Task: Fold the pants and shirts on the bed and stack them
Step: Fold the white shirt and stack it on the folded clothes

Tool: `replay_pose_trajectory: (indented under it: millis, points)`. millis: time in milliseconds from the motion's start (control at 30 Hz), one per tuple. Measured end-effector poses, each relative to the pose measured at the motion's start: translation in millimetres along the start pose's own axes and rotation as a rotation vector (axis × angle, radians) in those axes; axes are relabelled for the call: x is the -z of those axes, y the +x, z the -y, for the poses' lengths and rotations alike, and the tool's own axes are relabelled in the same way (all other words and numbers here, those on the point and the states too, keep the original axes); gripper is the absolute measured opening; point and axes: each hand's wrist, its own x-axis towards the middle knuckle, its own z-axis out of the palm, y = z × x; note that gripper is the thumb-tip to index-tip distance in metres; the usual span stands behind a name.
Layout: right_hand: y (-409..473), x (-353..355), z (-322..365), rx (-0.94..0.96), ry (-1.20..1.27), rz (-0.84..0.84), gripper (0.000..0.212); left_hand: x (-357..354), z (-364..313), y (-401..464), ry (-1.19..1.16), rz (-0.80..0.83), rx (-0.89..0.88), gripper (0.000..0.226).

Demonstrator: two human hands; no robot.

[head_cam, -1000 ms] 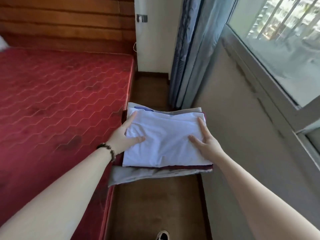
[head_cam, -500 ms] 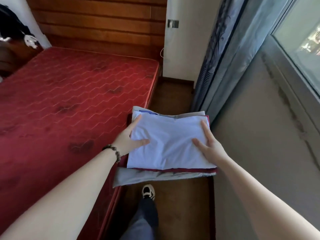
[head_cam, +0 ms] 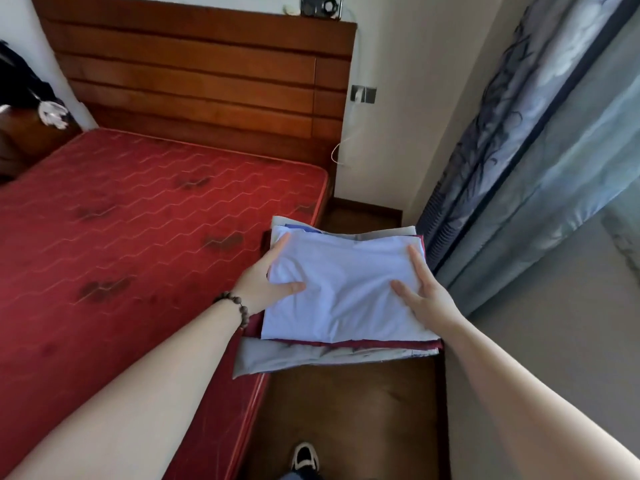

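Stack: a pile of folded clothes is carried in the air, partly over the right edge of the bed and partly over the floor gap beside it; a pale lilac piece lies on top, a dark red layer and a grey-white layer show beneath.
Left hand: the left hand grips the stack's left side, thumb pressed across the top piece, fingers running along the edge and underneath where they cannot be seen.
Right hand: the right hand holds the right side the same way, thumb and forefinger spread on the top cloth, the other fingers hidden below.
Bed state: the red mattress shows no loose garments in view, so I judge folding is done and this is the carry or set-down of the pile.
Risk, sagging layer: the lowest grey-white piece hangs out past the others at the near left corner; it could slip free or unfold if the grip loosens.
Risk, drop: much of the pile is over the wooden floor, so a slide would land it there, not on the bed.
Risk, skew: only thumbs pin the top piece, so tilting could shift it off square.
Risk, snag: the curtain hangs just beside the right hand.
Writing: no brand, label or lettering is readable on the clothes or elsewhere.
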Motion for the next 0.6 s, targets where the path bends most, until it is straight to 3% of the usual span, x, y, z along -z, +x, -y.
replay_pose_trajectory:
  millis: [600]
  points:
    - [396.2, 34.5, 12.4, 0.002, -0.065, 0.151, 0.069, 30.9, 1.2, 355.9, 0.061, -0.134, 0.104, 0.097]
